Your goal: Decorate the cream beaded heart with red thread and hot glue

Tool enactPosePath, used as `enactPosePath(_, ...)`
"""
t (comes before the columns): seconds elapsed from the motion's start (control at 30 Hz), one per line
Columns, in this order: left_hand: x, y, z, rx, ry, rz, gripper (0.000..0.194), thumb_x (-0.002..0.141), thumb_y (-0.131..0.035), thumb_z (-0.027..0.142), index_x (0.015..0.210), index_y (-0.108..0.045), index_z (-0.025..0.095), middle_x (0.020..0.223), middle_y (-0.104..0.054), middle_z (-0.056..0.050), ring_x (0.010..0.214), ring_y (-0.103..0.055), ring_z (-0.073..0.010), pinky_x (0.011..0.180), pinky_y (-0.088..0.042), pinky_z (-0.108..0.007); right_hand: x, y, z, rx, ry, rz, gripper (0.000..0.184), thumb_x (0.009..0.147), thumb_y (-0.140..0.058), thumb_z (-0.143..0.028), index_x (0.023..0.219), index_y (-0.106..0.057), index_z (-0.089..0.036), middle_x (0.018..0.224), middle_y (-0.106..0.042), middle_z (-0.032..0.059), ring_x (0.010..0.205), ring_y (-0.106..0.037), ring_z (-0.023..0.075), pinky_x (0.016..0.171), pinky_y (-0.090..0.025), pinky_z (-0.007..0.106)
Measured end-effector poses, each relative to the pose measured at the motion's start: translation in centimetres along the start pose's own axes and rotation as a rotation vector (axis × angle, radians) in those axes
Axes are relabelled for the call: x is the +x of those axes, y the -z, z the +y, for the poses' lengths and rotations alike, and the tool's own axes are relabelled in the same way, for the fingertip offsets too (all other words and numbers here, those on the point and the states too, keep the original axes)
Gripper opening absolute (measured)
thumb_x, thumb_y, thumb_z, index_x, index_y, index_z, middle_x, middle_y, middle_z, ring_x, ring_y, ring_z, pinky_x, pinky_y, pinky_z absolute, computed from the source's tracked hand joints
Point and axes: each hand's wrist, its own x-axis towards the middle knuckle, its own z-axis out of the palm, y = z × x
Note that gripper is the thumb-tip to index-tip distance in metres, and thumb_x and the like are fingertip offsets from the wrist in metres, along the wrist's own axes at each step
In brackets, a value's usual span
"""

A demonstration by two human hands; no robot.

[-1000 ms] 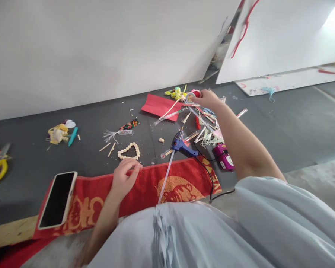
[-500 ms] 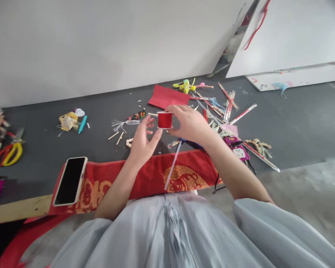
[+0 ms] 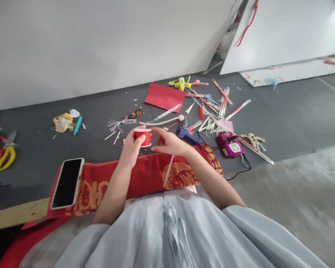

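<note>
A spool of red ribbon (image 3: 146, 137) with white rims stands upright in my left hand (image 3: 130, 150), whose thumb presses on its front while the fingers go round behind. Just to the right is my right hand (image 3: 171, 144), thumb and fingers apart and bent toward the spool; whether a fingertip touches its edge I cannot tell. Below my hands lies a red towel (image 3: 149, 169) with gold patterns, and a pale translucent stick (image 3: 168, 171) rests across it. Close beyond my right hand sits a blue glue gun (image 3: 184, 133).
A phone (image 3: 67, 183) lies on the towel's left end. Yellow-and-red scissors (image 3: 5, 158) are at far left. Red paper (image 3: 165, 97), wrapped sticks (image 3: 238, 109) and tassels cover the back and right. A purple box (image 3: 231, 144) with a black cable stands at right.
The spool has gone from my right hand's grip into my left hand, moving left and down. My right hand has opened off it, and the glue gun and purple box now show more fully.
</note>
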Motion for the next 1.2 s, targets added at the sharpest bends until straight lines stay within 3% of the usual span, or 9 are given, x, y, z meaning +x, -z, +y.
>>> enactPosePath(0.1,0.4,0.6,1.3,-0.202,0.084,0.082,0.048,0.069,-0.079,0.047,0.106,-0.068,0.019,0.087,-0.077,-0.004,0.074,-0.073,-0.0172,0.069,-0.059,-0.028,0.3,0.0,0.8,-0.039,-0.015,0.024,0.032,0.091,-0.062,-0.028,0.12,-0.068,-0.015,0.1,-0.075,0.0086,0.074,-0.064,0.0157,0.073,-0.052,0.03)
enactPosePath(0.17,0.9,1.0,2.2,-0.265,0.045,0.124,0.047,0.066,-0.082,0.046,0.103,-0.069,0.019,0.085,-0.077,-0.002,0.073,-0.071,-0.0154,0.069,-0.058,-0.027,0.4,0.5,1.2,-0.084,-0.035,0.07,0.022,0.094,-0.055,-0.025,0.103,-0.072,-0.015,0.091,-0.074,0.0086,0.075,-0.062,0.0166,0.073,-0.049,0.03)
enactPosePath(0.43,4.2,3.4,3.7,-0.316,-0.109,0.223,0.032,0.074,-0.078,0.047,0.095,-0.07,0.025,0.09,-0.077,-0.003,0.078,-0.07,-0.0161,0.062,-0.053,-0.025,1.1,5.0,2.9,-0.209,-0.171,0.183,0.02,0.093,-0.052,-0.023,0.088,-0.07,-0.015,0.075,-0.069,0.0042,0.068,-0.058,0.0145,0.069,-0.043,0.027)
enactPosePath(0.73,9.5,7.4,6.2,-0.29,-0.221,0.282,0.022,0.08,-0.072,0.049,0.093,-0.073,0.031,0.089,-0.076,0.003,0.084,-0.07,-0.0153,0.065,-0.051,-0.026,4.5,8.8,3.7,-0.059,-0.193,0.263,0.016,0.088,-0.056,-0.017,0.076,-0.067,-0.017,0.063,-0.061,-0.0014,0.059,-0.055,0.0122,0.065,-0.045,0.027)
enactPosePath(0.83,10.3,9.0,6.8,-0.266,-0.182,0.281,0.018,0.079,-0.073,0.047,0.091,-0.072,0.033,0.09,-0.077,0.003,0.087,-0.071,-0.0163,0.065,-0.051,-0.026,5.8,9.4,3.4,0.104,-0.165,0.294,0.014,0.086,-0.063,-0.022,0.074,-0.067,-0.017,0.066,-0.061,-0.0007,0.059,-0.055,0.011,0.065,-0.048,0.026)
enactPosePath(1.0,9.7,10.4,7.0,-0.308,-0.134,0.365,0.02,0.075,-0.068,0.044,0.086,-0.073,0.027,0.083,-0.076,-0.001,0.075,-0.066,-0.0143,0.057,-0.049,-0.023,7.0,8.6,2.7,0.427,-0.088,0.388,0.021,0.08,-0.069,-0.04,0.077,-0.064,-0.02,0.076,-0.064,0.003,0.07,-0.061,0.0132,0.073,-0.056,0.029)
enactPosePath(1.1,8.5,10.6,6.5,-0.363,-0.066,0.298,0.021,0.075,-0.067,0.041,0.085,-0.074,0.024,0.085,-0.075,-0.004,0.072,-0.065,-0.0143,0.058,-0.05,-0.024,7.2,7.8,1.8,0.48,0.023,0.479,0.027,0.086,-0.055,-0.049,0.08,-0.057,-0.023,0.105,-0.069,0.0098,0.095,-0.068,0.0182,0.088,-0.058,0.035)
enactPosePath(1.2,7.2,10.7,5.4,-0.362,-0.023,0.181,0.03,0.078,-0.068,0.047,0.093,-0.073,0.022,0.085,-0.073,-0.006,0.07,-0.065,-0.0149,0.059,-0.051,-0.026,7.0,7.6,1.0,0.313,0.082,0.505,0.048,0.094,-0.029,-0.063,0.093,-0.056,-0.024,0.132,-0.062,0.0154,0.123,-0.063,0.0237,0.097,-0.056,0.041)
